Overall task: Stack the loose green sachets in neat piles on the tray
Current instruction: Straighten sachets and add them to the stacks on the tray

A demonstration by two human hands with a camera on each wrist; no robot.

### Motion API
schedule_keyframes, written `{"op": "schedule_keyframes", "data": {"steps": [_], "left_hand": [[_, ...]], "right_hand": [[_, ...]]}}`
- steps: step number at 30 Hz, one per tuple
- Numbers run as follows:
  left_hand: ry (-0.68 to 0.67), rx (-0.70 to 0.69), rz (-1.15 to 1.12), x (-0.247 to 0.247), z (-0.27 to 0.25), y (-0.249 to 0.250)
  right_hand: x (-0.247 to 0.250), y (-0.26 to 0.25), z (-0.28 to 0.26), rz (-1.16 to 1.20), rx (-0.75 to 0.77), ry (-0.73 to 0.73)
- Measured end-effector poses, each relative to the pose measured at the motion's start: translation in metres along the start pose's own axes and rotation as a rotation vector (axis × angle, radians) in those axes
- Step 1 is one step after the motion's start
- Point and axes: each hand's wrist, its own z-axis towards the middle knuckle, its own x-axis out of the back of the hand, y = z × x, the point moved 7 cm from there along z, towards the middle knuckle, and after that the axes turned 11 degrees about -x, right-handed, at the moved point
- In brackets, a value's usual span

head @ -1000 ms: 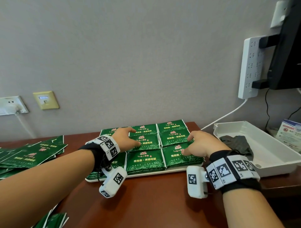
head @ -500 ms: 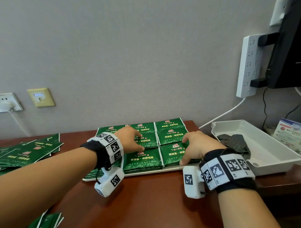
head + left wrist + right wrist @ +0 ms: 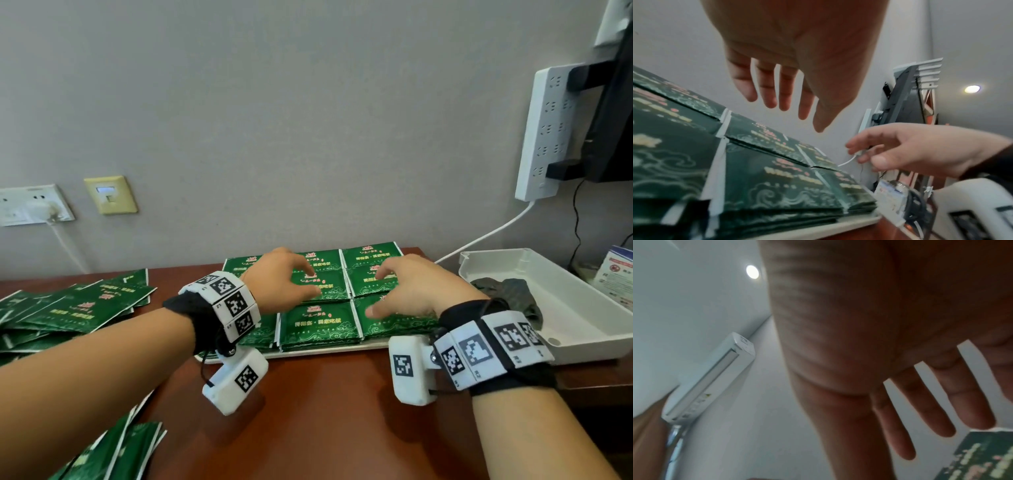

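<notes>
Neat piles of green sachets fill a flat white tray in rows on the brown table. My left hand hovers just above the middle piles, fingers spread and loosely bent, holding nothing; the left wrist view shows the left hand clear of the sachet piles. My right hand hangs over the right-hand piles with straight, spread fingers, empty; the right wrist view shows the right hand above a sachet corner. Loose sachets lie in a heap at the left.
More loose sachets lie at the table's near left edge. A deep white tray with a dark cloth stands at the right. A white power strip and cable hang on the wall. Bare brown tabletop lies in front.
Both hands have lifted off the sachet piles and their fingers have spread; earlier their fingertips were pressing on the piles. The head view has shifted slightly.
</notes>
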Motion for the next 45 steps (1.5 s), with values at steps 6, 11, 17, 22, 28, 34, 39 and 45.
{"op": "schedule_keyframes", "data": {"steps": [6, 11, 17, 22, 28, 34, 39, 45], "left_hand": [[-0.115, -0.015, -0.351, 0.02, -0.074, 0.013], [-0.296, 0.081, -0.121, 0.043, -0.152, -0.037], [-0.32, 0.366, 0.063, 0.052, -0.226, -0.124], [-0.179, 0.528, 0.023, 0.044, -0.25, -0.168], [-0.098, 0.578, -0.095, 0.039, -0.259, -0.187], [-0.015, 0.567, -0.249, 0.038, -0.261, -0.185], [0.113, 0.52, -0.287, 0.041, -0.266, -0.184], [0.419, 0.459, -0.487, 0.051, -0.268, -0.185]], "right_hand": [[-0.009, -0.08, -0.049, 0.09, 0.297, -0.089], [-0.073, -0.137, -0.1, 0.195, 0.444, -0.344], [-0.168, -0.16, -0.135, 0.372, 0.326, -0.582], [-0.193, -0.19, -0.145, 0.511, 0.209, -0.601], [-0.199, -0.214, -0.16, 0.045, 0.284, -0.382], [-0.198, -0.216, -0.168, -0.035, 0.265, -0.384], [-0.201, -0.206, -0.167, 0.069, 0.238, -0.393], [-0.203, -0.203, -0.17, 0.155, 0.318, -0.337]]}}
